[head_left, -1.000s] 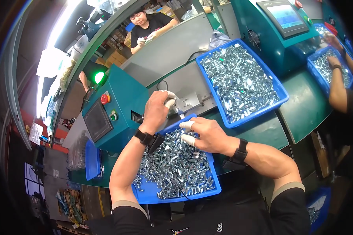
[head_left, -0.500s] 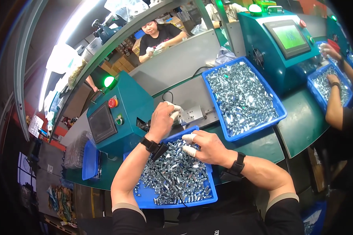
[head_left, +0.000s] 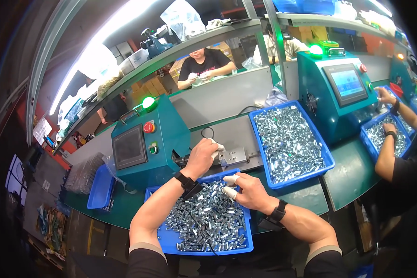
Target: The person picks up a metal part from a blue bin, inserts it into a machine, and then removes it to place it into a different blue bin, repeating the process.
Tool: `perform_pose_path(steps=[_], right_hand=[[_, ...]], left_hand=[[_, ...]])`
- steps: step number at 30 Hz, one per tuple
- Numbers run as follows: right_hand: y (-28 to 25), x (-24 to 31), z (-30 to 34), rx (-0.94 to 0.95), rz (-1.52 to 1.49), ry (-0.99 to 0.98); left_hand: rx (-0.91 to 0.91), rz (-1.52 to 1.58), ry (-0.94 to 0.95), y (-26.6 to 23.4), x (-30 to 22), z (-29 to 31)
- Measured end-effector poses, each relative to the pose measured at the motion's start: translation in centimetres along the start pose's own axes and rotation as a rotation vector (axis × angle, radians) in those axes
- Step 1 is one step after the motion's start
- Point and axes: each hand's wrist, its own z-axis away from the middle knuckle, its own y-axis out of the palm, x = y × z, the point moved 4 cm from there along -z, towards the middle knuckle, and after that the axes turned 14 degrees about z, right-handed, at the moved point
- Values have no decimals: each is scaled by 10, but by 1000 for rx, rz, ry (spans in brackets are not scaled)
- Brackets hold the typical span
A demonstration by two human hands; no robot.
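My left hand [head_left: 202, 157], with white finger covers, reaches to a small metal block [head_left: 234, 156] with holes in its top, beside the teal machine [head_left: 169, 123]. Its fingertips are drawn together at the block's left end; whatever they pinch is too small or hidden to make out. Above the far edge of a blue tray [head_left: 166, 240], my right hand [head_left: 252, 192] has its covered thumb and forefinger apart, and nothing shows between them. Heaped in that tray are many small shiny metal pieces [head_left: 208, 217].
A second blue tray [head_left: 331, 163] full of similar pieces stands right of the block. Another teal machine [head_left: 326, 109] is behind it. At far right a co-worker's arm [head_left: 385, 160] reaches into a tray. One person sits beyond the grey partition [head_left: 227, 102]. A narrow blue tray [head_left: 99, 187] lies left.
The view has tilted upward, so the bench sits lower and more shelf shows. Both hands keep nearly the same places over block and tray. The right machine's screen turned from green to blue.
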Motion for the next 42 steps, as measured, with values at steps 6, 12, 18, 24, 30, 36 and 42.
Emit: perform_pose_path(steps=[6,12,18,24,30,36,42], right_hand=[[3,-2,1,47,-21,62],[3,-2,-1,63,-13,50],[1,0,0,76,-32,85],[2,0,-1,105,-18,106],[3,-2,0,80,-22,97],[5,-2,-3,102,-28,125],[10,-8,1,103,-34,166]], left_hand=[[-36,0,15,4,6,6],[-23,-160,133,7,-1,10],[12,-225,135,9,-7,13],[15,-237,139,5,-11,11],[-54,-188,122,-3,-34,27],[17,158,-46,-28,-69,102],[41,275,-194,-36,-70,174]])
